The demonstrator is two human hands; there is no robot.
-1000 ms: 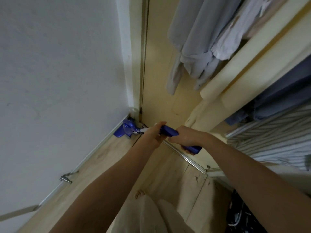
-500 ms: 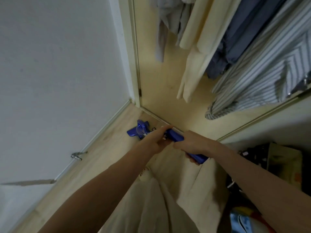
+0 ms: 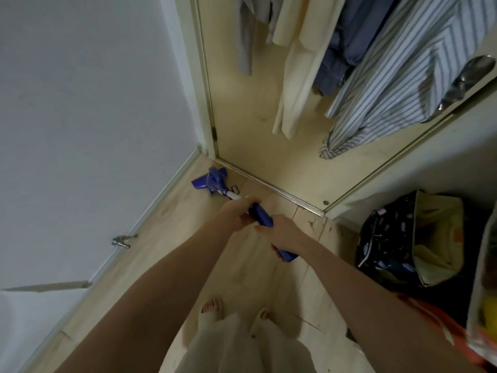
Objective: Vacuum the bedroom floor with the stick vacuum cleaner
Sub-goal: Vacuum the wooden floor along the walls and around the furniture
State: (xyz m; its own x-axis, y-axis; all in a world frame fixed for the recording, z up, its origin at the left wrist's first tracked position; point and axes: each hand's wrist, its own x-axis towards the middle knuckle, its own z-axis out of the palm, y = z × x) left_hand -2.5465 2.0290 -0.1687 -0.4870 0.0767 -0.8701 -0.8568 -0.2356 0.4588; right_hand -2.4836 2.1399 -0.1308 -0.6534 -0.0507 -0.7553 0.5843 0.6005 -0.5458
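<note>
A bedroom corner in a home: shirts (image 3: 387,84) hang in an open wardrobe beyond the fingers, above pale wood flooring (image 3: 166,238), a white wall (image 3: 80,103) and a patterned bag (image 3: 387,238).

A plain white wall (image 3: 88,103) fills the left side, meeting the pale wood-plank floor (image 3: 166,238) along a light skirting board (image 3: 161,195). A small metal doorstop (image 3: 121,241) stands on the floor just beside that skirting. In the far corner a cream wardrobe frame (image 3: 207,103) rises, with a metal sliding track (image 3: 271,188) along its base. Inside hang a cream garment (image 3: 295,76), a blue garment (image 3: 347,41) and a striped shirt (image 3: 390,84). At right, a dark patterned bag (image 3: 387,240) sits on the floor. The light is dim and even.
</note>
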